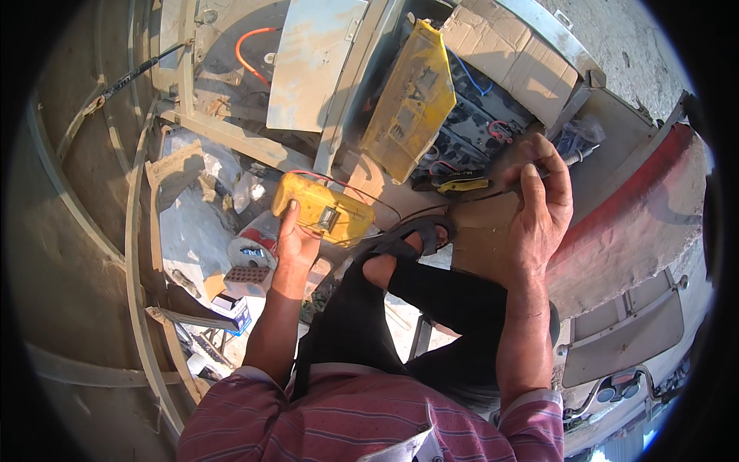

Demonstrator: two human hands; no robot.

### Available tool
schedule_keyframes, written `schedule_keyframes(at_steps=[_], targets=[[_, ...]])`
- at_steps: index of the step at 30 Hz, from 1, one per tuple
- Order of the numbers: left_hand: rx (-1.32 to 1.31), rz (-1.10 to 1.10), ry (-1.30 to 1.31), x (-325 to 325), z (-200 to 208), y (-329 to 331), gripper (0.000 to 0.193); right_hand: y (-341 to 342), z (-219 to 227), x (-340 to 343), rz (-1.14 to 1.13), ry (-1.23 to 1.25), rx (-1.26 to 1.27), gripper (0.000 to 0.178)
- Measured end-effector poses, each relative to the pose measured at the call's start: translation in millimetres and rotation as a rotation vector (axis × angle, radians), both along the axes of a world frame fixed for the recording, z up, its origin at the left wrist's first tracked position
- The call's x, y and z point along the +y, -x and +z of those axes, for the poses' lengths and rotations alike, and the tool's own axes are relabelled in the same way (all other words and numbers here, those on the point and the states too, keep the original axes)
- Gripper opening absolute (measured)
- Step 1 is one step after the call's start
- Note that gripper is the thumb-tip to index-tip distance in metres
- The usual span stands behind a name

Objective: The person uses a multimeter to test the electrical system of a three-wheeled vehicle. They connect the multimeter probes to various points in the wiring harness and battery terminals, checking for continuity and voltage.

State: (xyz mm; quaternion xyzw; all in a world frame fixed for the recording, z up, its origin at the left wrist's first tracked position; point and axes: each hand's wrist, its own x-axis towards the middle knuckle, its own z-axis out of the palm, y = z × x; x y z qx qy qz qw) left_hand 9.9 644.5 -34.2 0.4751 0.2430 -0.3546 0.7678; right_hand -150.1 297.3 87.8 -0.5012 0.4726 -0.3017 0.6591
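A person holds a yellow meter and a test probe over a bank of batteries.

The left hand is wrapped shut around the lower end of the yellow multimeter, which lies tilted, its long side running up-left to down-right. Thin red and black wires run from it toward the right. The right hand pinches a thin dark test probe between thumb and fingers, tip pointing up and right. The black batteries sit just above and left of that hand, much nearer to it than to the left hand. A yellow plastic cover leans beside the batteries.
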Motion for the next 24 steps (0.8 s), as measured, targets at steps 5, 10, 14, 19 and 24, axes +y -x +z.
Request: schedule_keyframes(at_steps=[5,10,14,19,24], targets=[[-0.091,0.058,-0.123,10.3,0.8,-10.9,0.055,7.2,5.7,-22.7,-0.128,0.023,0.095,0.036],[-0.048,0.026,-0.009,10.6,13.7,-21.2,0.056,3.9,20.8,-21.8,0.169,0.033,0.233,0.057],[0.058,0.027,-0.075,-18.7,22.3,-0.3,0.063,-3.2,20.2,-5.6,0.308,0.099,0.231,0.069],[-0.436,-0.246,-0.109,-75.4,69.3,28.9,0.061,-5.6,7.8,9.6,0.596,-0.237,0.281,0.038],[-1.379,-0.613,-0.45,-123.0,130.5,20.2,0.057,-16.1,-2.8,39.3,0.668,-0.929,0.112,0.071]])
